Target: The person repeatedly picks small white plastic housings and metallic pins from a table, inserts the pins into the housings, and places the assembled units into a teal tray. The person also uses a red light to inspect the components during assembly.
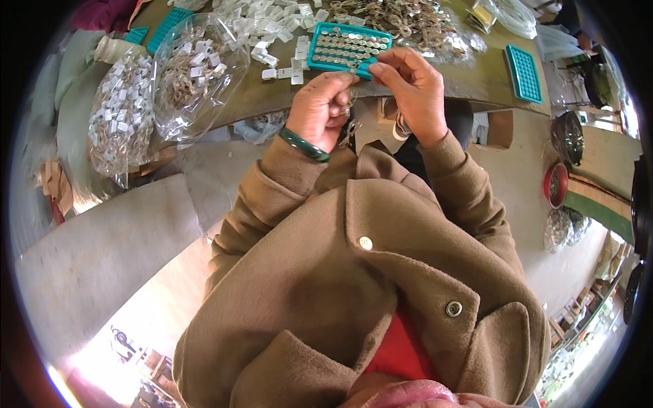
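A teal tray [311,60] with rows of small round shiny pieces sits at the table's near edge. Just below its near side, my left hand [320,112] is closed in a pinch on a thin brownish chain [348,126], which dangles beneath the fingers. A green bangle [304,145] circles that wrist. My right hand [415,92] is at the tray's near right corner, thumb and forefinger pressed together. Whatever lies between those fingertips is too small to make out. The two hands are slightly apart.
White plastic pieces [269,27] lie heaped left of the tray, and brownish chains [408,19] are piled beyond it to the right. Filled clear bags [126,112] stand at the left. Another teal tray [523,73] lies near the table's right edge.
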Demonstrator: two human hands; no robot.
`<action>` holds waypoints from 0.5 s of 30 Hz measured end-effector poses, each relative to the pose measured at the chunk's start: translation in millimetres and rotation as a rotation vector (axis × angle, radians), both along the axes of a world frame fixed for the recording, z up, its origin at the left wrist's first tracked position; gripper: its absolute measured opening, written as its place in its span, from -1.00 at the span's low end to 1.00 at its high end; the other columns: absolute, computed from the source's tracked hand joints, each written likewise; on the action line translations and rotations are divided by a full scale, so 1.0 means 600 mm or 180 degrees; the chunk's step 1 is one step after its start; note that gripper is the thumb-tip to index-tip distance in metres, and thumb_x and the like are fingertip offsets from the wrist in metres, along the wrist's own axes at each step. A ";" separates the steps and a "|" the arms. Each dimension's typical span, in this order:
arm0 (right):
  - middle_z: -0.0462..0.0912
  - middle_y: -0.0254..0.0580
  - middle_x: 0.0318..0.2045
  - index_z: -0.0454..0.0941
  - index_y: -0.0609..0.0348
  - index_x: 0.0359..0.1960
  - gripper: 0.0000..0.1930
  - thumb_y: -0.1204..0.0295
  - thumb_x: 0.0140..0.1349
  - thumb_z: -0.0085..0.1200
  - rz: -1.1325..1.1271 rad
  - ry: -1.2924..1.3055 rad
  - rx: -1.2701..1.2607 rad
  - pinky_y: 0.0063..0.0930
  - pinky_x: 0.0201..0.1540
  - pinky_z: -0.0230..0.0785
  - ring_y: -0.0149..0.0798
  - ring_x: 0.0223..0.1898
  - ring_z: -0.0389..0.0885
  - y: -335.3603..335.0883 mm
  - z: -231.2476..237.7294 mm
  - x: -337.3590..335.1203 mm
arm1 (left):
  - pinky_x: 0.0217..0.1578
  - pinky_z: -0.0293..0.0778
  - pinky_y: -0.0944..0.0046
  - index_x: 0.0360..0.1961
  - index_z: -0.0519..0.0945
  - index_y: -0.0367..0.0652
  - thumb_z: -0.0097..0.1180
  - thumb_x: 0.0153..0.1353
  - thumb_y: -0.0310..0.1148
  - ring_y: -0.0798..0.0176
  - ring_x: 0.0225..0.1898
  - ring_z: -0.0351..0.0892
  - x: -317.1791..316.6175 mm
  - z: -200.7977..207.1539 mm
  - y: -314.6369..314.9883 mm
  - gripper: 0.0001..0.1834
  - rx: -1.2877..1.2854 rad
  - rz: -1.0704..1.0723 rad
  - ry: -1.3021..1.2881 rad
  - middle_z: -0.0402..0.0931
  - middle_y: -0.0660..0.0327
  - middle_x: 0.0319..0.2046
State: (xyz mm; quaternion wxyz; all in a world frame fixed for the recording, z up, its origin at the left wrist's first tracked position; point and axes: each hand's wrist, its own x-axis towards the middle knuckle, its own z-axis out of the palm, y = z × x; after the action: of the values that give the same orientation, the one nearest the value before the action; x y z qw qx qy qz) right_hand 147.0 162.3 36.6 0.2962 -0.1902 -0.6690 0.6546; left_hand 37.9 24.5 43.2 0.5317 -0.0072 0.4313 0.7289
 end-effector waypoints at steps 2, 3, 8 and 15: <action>0.62 -0.38 -0.40 0.59 0.29 -0.20 -0.88 0.53 0.27 0.18 0.0216 -0.0308 -0.0362 -0.69 -0.30 0.39 -0.57 -0.37 0.52 -0.007 -0.010 0.003 | -0.67 0.12 0.58 -0.30 0.62 -0.17 0.19 0.24 -0.37 0.60 -0.66 0.25 0.023 -0.010 0.005 -0.89 -0.0328 0.0255 0.0721 0.46 0.41 -0.60; 0.61 -0.40 -0.41 0.59 0.28 -0.20 -0.88 0.51 0.27 0.19 0.0329 -0.0437 -0.0521 -0.70 -0.34 0.37 -0.59 -0.40 0.49 -0.012 -0.015 0.003 | -0.66 0.14 0.60 -0.29 0.62 -0.15 0.20 0.25 -0.36 0.62 -0.66 0.26 0.036 -0.015 0.008 -0.90 -0.0456 0.0378 0.1145 0.45 0.41 -0.60; 0.59 -0.43 -0.43 0.61 0.21 -0.27 -0.90 0.47 0.24 0.21 0.0497 -0.0227 -0.1741 -0.69 -0.34 0.33 -0.58 -0.42 0.45 -0.024 -0.032 0.006 | -0.61 0.30 0.56 -0.30 0.61 -0.22 0.20 0.24 -0.43 0.57 -0.62 0.42 0.060 -0.037 0.004 -0.91 -0.0342 0.0657 0.1681 0.59 0.28 -0.52; 0.58 -0.40 -0.37 0.54 0.12 -0.28 -0.97 0.48 0.30 0.14 0.0897 -0.0232 -0.2424 -0.67 -0.32 0.44 -0.53 -0.39 0.53 -0.026 -0.030 0.009 | -0.36 0.49 0.38 -0.33 0.63 -0.31 0.22 0.14 -0.48 0.43 -0.41 0.55 0.050 -0.060 -0.012 -0.89 -0.0601 0.0639 0.2822 0.61 0.27 -0.46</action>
State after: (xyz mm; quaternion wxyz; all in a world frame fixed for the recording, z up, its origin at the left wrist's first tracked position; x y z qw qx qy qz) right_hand 152.2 146.9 18.6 0.0881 -0.2158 -0.4084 0.8825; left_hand 68.1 17.4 7.5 0.2198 0.2151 0.6786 0.6670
